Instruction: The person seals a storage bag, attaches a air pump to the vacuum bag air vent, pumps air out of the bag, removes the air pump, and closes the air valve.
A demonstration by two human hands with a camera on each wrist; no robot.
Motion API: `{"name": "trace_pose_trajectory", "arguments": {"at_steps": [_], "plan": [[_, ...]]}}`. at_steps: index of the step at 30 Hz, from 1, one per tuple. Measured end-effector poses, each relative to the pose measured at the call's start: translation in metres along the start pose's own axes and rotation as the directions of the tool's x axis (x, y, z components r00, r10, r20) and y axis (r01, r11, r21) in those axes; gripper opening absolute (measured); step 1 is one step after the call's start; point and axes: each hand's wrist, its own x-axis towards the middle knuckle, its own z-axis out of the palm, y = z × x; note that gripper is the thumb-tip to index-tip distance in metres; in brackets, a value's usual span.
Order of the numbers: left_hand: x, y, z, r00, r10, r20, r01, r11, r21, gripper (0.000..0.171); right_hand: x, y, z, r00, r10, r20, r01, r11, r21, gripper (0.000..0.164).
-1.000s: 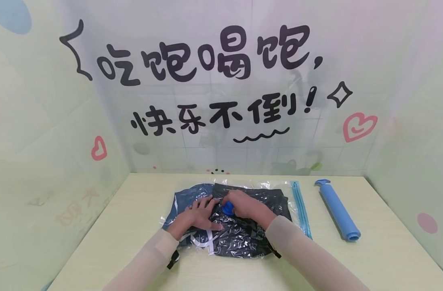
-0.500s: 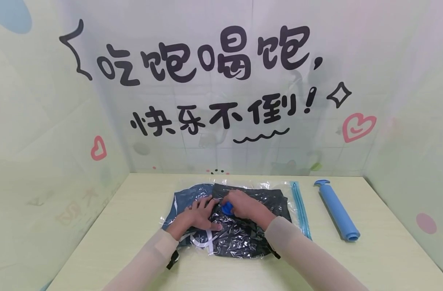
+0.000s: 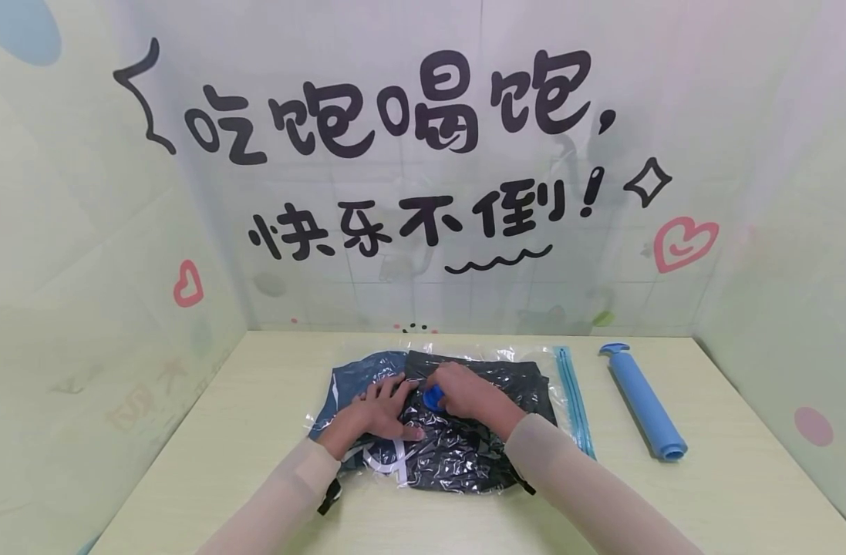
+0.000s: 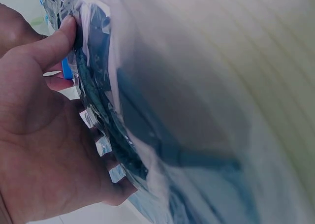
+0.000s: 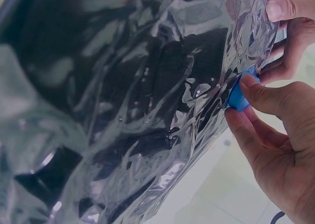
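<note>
A clear vacuum storage bag (image 3: 457,462) lies flat on the table, with dark folded clothes and a blue garment (image 3: 349,381) inside. Its plastic clings to them in wrinkles. On top of the bag is a round blue valve cap (image 3: 433,398). My right hand (image 3: 467,391) pinches this cap (image 5: 238,95) between thumb and fingers, as the right wrist view shows. Just left of the cap, my left hand (image 3: 379,412) rests on the bag with its fingers spread. In the left wrist view, the left thumb and fingertips touch the plastic.
A blue hand pump (image 3: 646,405) lies on the table to the right of the bag. The teal zip strip (image 3: 574,401) runs along the bag's right edge. A printed curtain (image 3: 423,154) stands behind the table (image 3: 207,455) and on both sides.
</note>
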Motion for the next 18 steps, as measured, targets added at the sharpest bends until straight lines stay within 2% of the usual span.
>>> {"name": "trace_pose_trajectory", "arguments": {"at_steps": [5,18], "plan": [[0.0005,-0.0006,0.0005,1.0,0.002,-0.002,-0.002,1.0,-0.002,0.087,0.0014,0.0006,0.0013,1.0,-0.007,-0.013,0.007,1.0,-0.018,0.029],[0.0008,-0.0014,0.0011,1.0,0.01,-0.011,-0.01,1.0,-0.004,0.087,0.0015,-0.0011,0.0027,0.999,0.045,0.001,-0.045,0.996,-0.071,0.027]]}}
